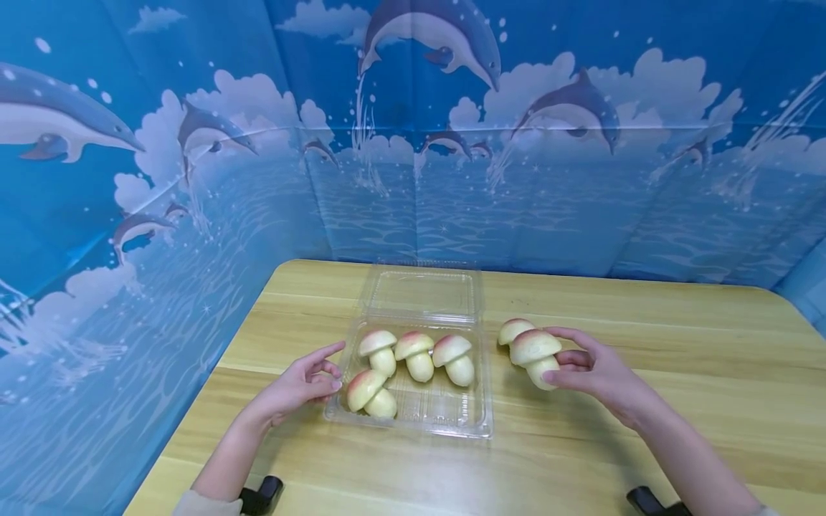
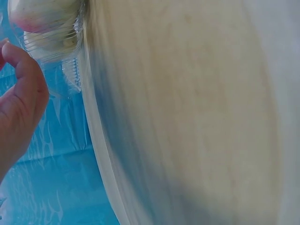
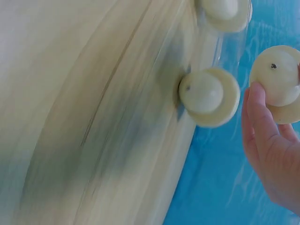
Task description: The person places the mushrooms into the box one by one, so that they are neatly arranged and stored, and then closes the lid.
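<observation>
My right hand [image 1: 596, 373] pinches a mushroom-shaped piece [image 1: 535, 356] with a pinkish cap, held off the table. In the right wrist view my hand [image 3: 274, 145] grips the piece [image 3: 277, 77] by its pale stem. Behind it on the table lies another mushroom piece [image 1: 513, 330]. A clear plastic box [image 1: 426, 423] with its lid folded back holds several mushroom pieces: three in a back row and one [image 1: 372, 394] at the front left. My left hand [image 1: 300, 383] is beside the box's left wall, fingers loosely bent, holding no piece; whether it touches the wall cannot be told.
The transparent lid [image 1: 422, 290] lies flat behind the box on the wooden table [image 1: 677, 344]. A blue dolphin-print cloth [image 1: 548, 201] hangs along the back and left side. Dark straps [image 1: 261, 496] show at both wrists.
</observation>
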Tool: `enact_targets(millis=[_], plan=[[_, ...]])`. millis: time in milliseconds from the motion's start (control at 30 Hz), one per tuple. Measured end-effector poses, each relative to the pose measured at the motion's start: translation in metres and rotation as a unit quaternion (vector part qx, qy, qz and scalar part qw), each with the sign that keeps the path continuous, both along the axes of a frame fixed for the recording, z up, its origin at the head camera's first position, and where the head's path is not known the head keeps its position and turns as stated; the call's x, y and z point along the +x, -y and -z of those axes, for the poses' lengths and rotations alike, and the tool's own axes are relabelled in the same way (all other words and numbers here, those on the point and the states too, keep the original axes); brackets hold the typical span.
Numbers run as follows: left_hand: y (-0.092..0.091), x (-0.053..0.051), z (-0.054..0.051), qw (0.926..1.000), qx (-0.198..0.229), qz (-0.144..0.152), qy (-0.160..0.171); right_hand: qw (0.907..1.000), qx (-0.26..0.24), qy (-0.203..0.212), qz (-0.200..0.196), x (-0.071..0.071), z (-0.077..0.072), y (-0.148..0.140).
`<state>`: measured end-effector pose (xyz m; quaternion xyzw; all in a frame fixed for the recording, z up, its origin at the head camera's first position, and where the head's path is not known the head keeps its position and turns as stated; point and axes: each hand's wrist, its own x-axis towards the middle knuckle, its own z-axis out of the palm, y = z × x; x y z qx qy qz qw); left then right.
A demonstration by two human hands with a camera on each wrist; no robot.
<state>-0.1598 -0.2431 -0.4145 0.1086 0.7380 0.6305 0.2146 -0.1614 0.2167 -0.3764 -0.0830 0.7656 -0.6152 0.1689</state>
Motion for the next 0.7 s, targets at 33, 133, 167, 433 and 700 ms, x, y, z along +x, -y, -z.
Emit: enact_targets(millis=[33, 133, 167, 433, 700], plan=[[0.000, 0.000, 0.000, 1.0000, -0.002, -0.001, 0.000, 1.0000, -0.004, -0.002, -0.005, 0.000, 0.000, 0.003], [-0.001, 0.000, -0.001, 1.0000, -0.008, -0.002, 0.000, 0.9999, -0.012, -0.002, -0.011, 0.001, 0.000, 0.014], [-0.001, 0.000, -0.001, 1.0000, -0.008, -0.003, 0.000, 0.9998, -0.014, -0.002, -0.014, 0.001, 0.000, 0.017], [-0.001, 0.001, -0.001, 1.0000, -0.007, -0.005, 0.003, 0.9984, -0.038, 0.004, -0.042, 0.001, 0.000, 0.043], [-0.001, 0.000, -0.002, 1.0000, -0.004, 0.002, -0.002, 0.9957, -0.053, 0.006, -0.076, 0.000, 0.005, 0.069]])
